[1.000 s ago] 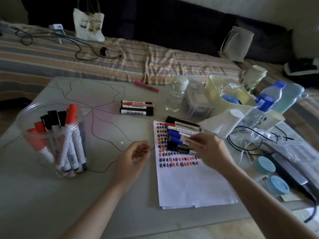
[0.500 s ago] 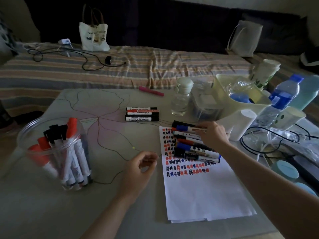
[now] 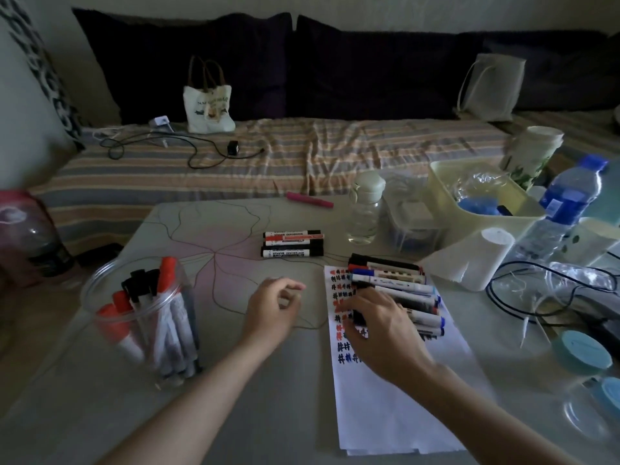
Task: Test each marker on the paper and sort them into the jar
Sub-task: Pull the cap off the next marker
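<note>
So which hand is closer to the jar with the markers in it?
Left. The left hand hovers over the table just right of the jar; the right hand is farther right, over the paper.

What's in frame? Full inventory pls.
jar: 1, clear, table left, holds red and black markers
paper: 1, white, red/blue/black marks, table centre-right
marker pile: several, mixed caps, on paper's top
marker trio: 3, black/red, table centre
pink marker: 1, table's far edge
bottles: 2, clear, right
tub: 1, pale yellow, right
tissue roll: 1, white
tote: 1, white, on bed
left hand: loosely curled, empty
right hand: grip on black marker
</note>
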{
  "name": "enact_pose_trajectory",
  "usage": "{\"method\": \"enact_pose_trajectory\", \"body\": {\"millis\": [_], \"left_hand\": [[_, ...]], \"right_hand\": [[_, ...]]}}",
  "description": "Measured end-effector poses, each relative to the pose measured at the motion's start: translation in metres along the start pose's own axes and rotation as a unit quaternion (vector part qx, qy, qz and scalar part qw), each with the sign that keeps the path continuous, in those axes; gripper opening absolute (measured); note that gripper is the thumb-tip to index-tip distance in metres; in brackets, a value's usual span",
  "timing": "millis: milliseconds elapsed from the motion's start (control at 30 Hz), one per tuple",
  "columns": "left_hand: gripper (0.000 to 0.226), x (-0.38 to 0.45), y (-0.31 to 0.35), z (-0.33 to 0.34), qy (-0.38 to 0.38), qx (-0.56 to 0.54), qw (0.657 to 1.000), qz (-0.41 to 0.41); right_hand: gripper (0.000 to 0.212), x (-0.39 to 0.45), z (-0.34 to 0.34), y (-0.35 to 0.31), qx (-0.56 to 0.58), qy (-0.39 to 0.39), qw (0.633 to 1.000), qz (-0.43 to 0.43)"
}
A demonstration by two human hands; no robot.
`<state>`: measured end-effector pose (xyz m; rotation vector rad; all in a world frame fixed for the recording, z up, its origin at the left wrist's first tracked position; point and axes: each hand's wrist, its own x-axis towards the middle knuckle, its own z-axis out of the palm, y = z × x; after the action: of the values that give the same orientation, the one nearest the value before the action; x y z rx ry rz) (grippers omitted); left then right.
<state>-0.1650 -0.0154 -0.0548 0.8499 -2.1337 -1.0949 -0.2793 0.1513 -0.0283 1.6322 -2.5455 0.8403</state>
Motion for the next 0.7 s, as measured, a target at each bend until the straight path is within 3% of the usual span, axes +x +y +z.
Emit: {"method": "enact_pose_trajectory", "body": {"millis": [133, 333, 433, 533, 700], "left_hand": [[0.029, 0.056, 0.0, -0.018, 0.024, 0.181, 0.983, -0.011], [0.057, 0.1, -0.008, 0.002, -0.086, 0.367, 0.925, 0.052], [0.053, 0.103, -0.01, 0.015, -0.107, 0.427, 0.897, 0.048], [0.045, 0.099, -0.013, 0.021, -0.069, 0.477, 0.873, 0.075], [0.025, 0.084, -0.011, 0.012, -0.065, 0.491, 0.868, 0.034]], "right_hand": [[0.031, 0.022, 0.01, 0.001, 0.001, 0.003, 1.0, 0.012], [0.035, 0.07, 0.009, 0.015, -0.059, 0.0, 0.998, -0.006], [0.032, 0.078, 0.018, 0.019, -0.05, 0.012, 0.999, -0.013], [0.025, 0.075, 0.025, 0.022, -0.022, 0.041, 0.999, -0.011], [0.017, 0.055, 0.026, 0.016, -0.002, 0.121, 0.992, -0.041]]}}
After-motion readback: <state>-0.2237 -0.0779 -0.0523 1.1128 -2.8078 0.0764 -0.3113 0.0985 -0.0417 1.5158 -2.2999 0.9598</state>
